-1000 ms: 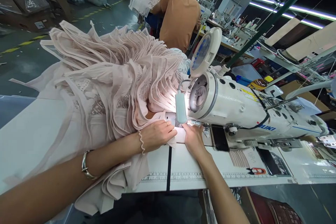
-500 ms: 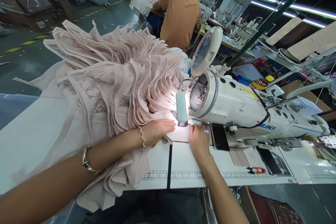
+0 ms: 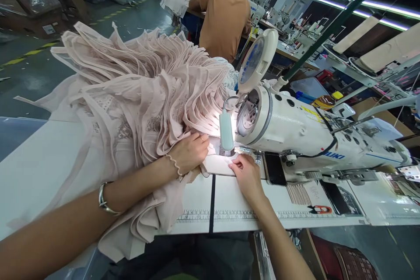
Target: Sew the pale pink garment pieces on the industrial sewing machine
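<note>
My left hand, with a bracelet and a ring, is closed on the edge of a pale pink fabric piece, left of the sewing machine's needle area. Just in front of the presser foot, my right hand has thumb and forefinger pinched together low over the lit machine bed. Whatever lies between those fingertips is too small to make out. The white sewing machine stands to the right, its needle hidden behind a pale green guard.
A tall heap of pink lace-trimmed garments covers the table's left side. A phone, red thread snips and a printed ruler lie on the right and front. A co-worker sits beyond the machine.
My left hand has moved up and slightly left, drawing the fabric away from the presser foot. My right hand's fingers have come left, out from beside the foot, into a pinch.
</note>
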`<state>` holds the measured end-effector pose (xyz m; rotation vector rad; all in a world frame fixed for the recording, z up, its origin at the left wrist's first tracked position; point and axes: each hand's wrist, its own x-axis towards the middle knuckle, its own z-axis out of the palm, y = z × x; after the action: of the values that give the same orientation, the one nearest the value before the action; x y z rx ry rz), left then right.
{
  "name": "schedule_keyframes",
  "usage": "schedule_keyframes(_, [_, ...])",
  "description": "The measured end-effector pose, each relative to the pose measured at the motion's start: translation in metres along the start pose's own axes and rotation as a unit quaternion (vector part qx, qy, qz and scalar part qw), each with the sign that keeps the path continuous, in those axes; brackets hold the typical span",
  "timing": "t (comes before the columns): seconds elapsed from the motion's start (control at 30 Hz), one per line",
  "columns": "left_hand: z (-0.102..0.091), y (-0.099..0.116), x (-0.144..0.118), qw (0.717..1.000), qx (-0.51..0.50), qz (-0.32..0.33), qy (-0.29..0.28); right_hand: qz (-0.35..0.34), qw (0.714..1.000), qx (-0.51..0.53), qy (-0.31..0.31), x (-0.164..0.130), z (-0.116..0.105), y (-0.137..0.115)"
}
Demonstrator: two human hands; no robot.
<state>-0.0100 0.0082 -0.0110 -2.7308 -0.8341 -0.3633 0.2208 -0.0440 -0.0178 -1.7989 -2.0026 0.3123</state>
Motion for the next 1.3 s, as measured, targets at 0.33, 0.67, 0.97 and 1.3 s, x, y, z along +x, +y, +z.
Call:
schedule_keyframes(0.33, [0.006, 0.082, 0.002, 0.994, 0.069, 0.071, 0.045, -0.142, 0.979, -0.144, 0.032, 0.000, 0.005, 0.006])
schedule_keyframes(0.67, [0.010, 0.058, 0.004, 1.000, 0.026, 0.009, 0.003, -0.105, 0.972, -0.209, -0.018, 0.004, -0.005, -0.007])
schedule_keyframes(0.97, [0.016, 0.049, 0.006, 0.993, -0.097, -0.065, 0.032, -0.007, 0.977, -0.194, -0.086, 0.024, 0.001, -0.031])
schedule_keyframes(1.3, [0.021, 0.059, -0.006, 0.981, -0.180, -0.053, 0.054, 0.014, 0.988, -0.150, -0.038, 0.007, 0.014, -0.024])
